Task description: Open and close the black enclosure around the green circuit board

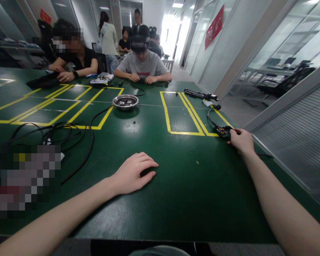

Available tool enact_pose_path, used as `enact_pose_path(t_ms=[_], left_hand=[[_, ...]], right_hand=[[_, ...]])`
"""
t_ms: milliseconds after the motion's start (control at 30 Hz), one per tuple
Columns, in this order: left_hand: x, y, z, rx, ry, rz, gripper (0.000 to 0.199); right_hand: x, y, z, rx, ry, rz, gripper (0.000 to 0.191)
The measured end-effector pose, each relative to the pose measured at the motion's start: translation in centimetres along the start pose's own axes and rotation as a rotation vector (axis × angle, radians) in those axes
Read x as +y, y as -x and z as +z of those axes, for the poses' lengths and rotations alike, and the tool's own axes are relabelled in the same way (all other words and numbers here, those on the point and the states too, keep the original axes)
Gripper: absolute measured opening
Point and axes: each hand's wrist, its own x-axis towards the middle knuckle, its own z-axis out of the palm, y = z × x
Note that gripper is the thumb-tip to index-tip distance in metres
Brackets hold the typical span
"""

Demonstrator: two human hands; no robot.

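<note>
My left hand (136,172) lies on the green table with its fingers stretched out and the thumb apart, holding nothing. Over at the table's right edge, my right hand (242,140) pinches a small black device with a cable and orange ring marks (222,132). A black cable (209,116) runs from this device to a dark rounded end piece. Beyond it lies a folded black stand, perhaps a tripod (201,94), beside a crumpled white scrap (208,102). Part of the device is hidden behind my fingers.
A steel bowl (125,96) with shiny metal parts stands mid-table. Black cables (66,132) coil at the left near a blurred-out item (26,177). Yellow tape (185,133) marks rectangles. Two people sit across the table, one (146,65) handling a small dark object.
</note>
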Motion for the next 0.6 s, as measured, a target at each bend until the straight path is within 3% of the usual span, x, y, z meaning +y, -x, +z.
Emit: enact_pose_path(t_ms=[133,267,333,600], left_hand=[[0.0,0.0,0.0,-0.002,0.001,-0.006,0.02],[0.1,0.0,-0.1,-0.01,-0.002,-0.003,0.02],[0.1,0.0,-0.1,-0.015,0.002,-0.004,0.02],[0.2,-0.1,-0.1,-0.016,0.01,0.0,0.018]], right_hand=[[-0.6,0.6,-0.6,-0.003,0.0,-0.014,0.052],[-0.5,0.3,-0.5,0.01,0.057,-0.213,0.028],[-0.4,0.0,-0.3,0.034,0.059,-0.241,0.024],[1.0,-1.0,-0.6,0.13,0.022,-0.261,0.039]])
